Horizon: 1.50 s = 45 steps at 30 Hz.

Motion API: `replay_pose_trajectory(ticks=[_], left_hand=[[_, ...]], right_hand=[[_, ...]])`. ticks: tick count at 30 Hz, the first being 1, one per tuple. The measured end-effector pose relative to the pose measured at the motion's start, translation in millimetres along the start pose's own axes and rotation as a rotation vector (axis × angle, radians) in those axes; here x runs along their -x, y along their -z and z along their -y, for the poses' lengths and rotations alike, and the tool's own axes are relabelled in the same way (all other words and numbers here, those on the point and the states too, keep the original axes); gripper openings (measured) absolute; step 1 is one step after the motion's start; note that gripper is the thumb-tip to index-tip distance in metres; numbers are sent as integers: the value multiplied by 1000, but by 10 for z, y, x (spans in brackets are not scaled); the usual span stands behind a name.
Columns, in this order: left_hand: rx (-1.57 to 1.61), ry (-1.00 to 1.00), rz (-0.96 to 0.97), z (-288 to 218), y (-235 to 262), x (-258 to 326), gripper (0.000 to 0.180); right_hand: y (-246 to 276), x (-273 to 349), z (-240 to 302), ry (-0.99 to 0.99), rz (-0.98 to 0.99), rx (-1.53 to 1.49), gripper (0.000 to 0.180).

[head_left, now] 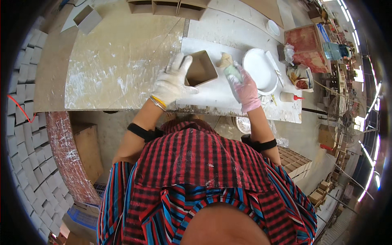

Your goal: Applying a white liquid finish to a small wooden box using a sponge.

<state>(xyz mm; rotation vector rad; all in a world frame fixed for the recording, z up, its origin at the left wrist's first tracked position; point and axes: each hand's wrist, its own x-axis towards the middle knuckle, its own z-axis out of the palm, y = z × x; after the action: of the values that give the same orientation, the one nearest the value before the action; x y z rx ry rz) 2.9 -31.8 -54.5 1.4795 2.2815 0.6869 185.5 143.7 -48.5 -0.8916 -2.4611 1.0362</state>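
Note:
An open-topped brown cardboard box (202,67) stands on the white work sheet in front of me. My left hand (171,81), in a white glove, lies along the box's left side. Its fingers are stretched out and its thumb points along the near side. To the right of the box, my right hand (247,90) wears a pink glove and is closed round a brush-like tool with a tan end (225,60). The tool's middle looks greenish-white, and fingers partly hide it. Just beyond that hand sits a round white basin (258,57) with white stuff inside.
A small bottle with a red nozzle (290,97) stands near the table's right edge. A white cup (272,27) and a red-stained crate (308,47) are farther back. At the far side are a divided cardboard tray (167,8) and another small box (87,19). Stacked grey boxes (30,143) fill the left.

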Motion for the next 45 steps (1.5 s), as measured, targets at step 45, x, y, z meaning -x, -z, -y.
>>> replay_pose_trajectory(ticks=[45], left_hand=[[111, 84, -136, 180, -318, 149, 99]], right_hand=[[-31, -82, 160, 365, 158, 490, 58]])
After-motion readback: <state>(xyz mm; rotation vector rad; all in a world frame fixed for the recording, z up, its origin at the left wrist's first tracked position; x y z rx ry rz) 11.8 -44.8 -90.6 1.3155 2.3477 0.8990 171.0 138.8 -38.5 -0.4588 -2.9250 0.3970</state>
